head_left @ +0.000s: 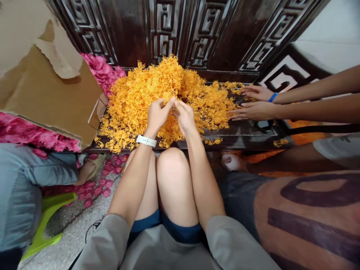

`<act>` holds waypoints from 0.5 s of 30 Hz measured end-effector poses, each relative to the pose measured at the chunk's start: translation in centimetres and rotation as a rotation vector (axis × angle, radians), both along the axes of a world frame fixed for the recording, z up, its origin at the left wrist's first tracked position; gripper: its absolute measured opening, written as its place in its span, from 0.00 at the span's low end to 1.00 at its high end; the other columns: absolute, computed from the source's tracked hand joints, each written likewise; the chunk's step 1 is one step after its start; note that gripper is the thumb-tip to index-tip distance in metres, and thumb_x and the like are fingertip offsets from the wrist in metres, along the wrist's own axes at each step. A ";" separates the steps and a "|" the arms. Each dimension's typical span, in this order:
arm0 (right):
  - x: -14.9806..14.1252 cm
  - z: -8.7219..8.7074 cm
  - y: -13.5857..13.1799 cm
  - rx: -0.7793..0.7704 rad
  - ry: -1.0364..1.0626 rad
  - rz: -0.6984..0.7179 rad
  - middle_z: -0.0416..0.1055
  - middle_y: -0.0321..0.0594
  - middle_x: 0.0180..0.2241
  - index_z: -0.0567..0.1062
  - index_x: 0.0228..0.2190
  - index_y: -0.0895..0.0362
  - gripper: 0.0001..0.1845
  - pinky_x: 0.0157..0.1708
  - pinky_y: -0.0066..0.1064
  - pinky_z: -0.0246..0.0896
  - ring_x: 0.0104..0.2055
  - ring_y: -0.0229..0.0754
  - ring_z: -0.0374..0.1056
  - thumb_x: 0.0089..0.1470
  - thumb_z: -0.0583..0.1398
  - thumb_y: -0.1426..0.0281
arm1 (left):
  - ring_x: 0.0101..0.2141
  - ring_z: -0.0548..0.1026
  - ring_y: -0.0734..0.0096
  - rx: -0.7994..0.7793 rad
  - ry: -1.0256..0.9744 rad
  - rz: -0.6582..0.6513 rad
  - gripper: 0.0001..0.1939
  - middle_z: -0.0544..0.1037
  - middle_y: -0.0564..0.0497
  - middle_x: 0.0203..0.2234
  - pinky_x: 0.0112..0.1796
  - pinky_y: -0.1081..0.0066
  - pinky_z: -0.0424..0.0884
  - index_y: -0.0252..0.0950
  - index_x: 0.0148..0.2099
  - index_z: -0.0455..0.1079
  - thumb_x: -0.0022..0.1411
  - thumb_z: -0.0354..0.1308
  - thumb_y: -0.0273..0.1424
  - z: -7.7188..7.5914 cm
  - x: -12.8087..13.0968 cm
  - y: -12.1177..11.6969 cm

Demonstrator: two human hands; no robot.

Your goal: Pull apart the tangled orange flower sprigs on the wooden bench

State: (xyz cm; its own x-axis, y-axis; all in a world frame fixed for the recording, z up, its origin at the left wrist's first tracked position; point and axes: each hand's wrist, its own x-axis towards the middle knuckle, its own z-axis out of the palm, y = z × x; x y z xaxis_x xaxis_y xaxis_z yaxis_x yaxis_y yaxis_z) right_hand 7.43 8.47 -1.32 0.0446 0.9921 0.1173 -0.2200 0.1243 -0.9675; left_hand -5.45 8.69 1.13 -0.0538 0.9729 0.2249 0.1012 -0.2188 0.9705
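A big heap of small orange plastic flower pieces (135, 101) lies on a dark wooden bench (242, 133) in front of me. My left hand (158, 114), with a white watch on its wrist, pinches an orange piece at the fingertips. My right hand (184, 116) meets it fingertip to fingertip, fingers closed on the same small piece above the heap. Both hands hover over the middle of the pile, above my bare knees.
Another person's two hands (253, 101) lie flat on the pile's right edge, one wrist with a blue band. A torn cardboard box (53, 97) with pink flowers (102, 73) stands at left. Pink flowers are scattered on the floor (97, 185). A person in denim (25, 187) sits at left.
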 end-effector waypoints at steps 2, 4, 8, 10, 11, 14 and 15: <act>-0.1 -0.5 0.1 -0.009 -0.019 -0.025 0.81 0.43 0.46 0.80 0.53 0.52 0.34 0.47 0.39 0.78 0.46 0.45 0.78 0.56 0.72 0.41 | 0.31 0.74 0.69 -0.025 -0.118 -0.014 0.19 0.76 0.52 0.27 0.33 0.71 0.70 0.38 0.34 0.76 0.65 0.75 0.47 -0.3 -0.1 0.5; -0.1 -0.9 0.0 -0.023 -0.027 -0.020 0.80 0.43 0.48 0.79 0.53 0.52 0.34 0.43 0.37 0.77 0.42 0.43 0.77 0.56 0.73 0.43 | 0.32 0.76 0.70 -0.054 -0.216 -0.032 0.17 0.79 0.51 0.30 0.34 0.72 0.73 0.37 0.38 0.78 0.66 0.74 0.45 -0.5 -0.2 0.7; -0.2 -0.9 -0.7 -0.040 -0.037 0.081 0.80 0.44 0.53 0.80 0.53 0.52 0.33 0.35 0.33 0.73 0.35 0.38 0.72 0.56 0.73 0.44 | 0.29 0.74 0.70 -0.136 -0.285 -0.118 0.19 0.77 0.50 0.28 0.32 0.70 0.74 0.38 0.38 0.77 0.74 0.65 0.48 -0.9 -0.2 0.4; -0.3 -0.9 -0.8 -0.041 -0.092 0.116 0.80 0.42 0.48 0.80 0.52 0.53 0.32 0.31 0.32 0.69 0.32 0.37 0.69 0.55 0.74 0.45 | 0.31 0.76 0.67 -0.147 -0.257 -0.176 0.20 0.75 0.50 0.27 0.36 0.67 0.75 0.38 0.39 0.77 0.76 0.62 0.49 -1.1 -0.1 0.3; -0.4 -0.9 -0.8 -0.037 -0.131 0.123 0.79 0.40 0.43 0.81 0.51 0.53 0.31 0.30 0.31 0.68 0.31 0.37 0.67 0.55 0.74 0.45 | 0.34 0.77 0.64 -0.132 -0.231 -0.199 0.20 0.76 0.49 0.28 0.39 0.66 0.76 0.38 0.39 0.78 0.76 0.62 0.49 -1.1 0.0 0.3; -0.5 -1.2 -0.3 0.026 -0.247 0.072 0.73 0.37 0.34 0.81 0.44 0.54 0.24 0.34 0.33 0.66 0.34 0.41 0.66 0.60 0.71 0.48 | 0.43 0.79 0.61 -0.058 -0.146 -0.220 0.15 0.81 0.47 0.35 0.49 0.63 0.76 0.38 0.40 0.80 0.73 0.67 0.44 -1.0 0.1 0.4; -0.4 -1.3 -0.2 0.061 -0.292 0.024 0.72 0.37 0.33 0.80 0.40 0.54 0.20 0.37 0.34 0.66 0.36 0.42 0.67 0.61 0.70 0.50 | 0.44 0.79 0.61 -0.047 -0.128 -0.204 0.13 0.82 0.47 0.37 0.50 0.63 0.75 0.38 0.40 0.80 0.71 0.69 0.42 -0.9 0.1 0.5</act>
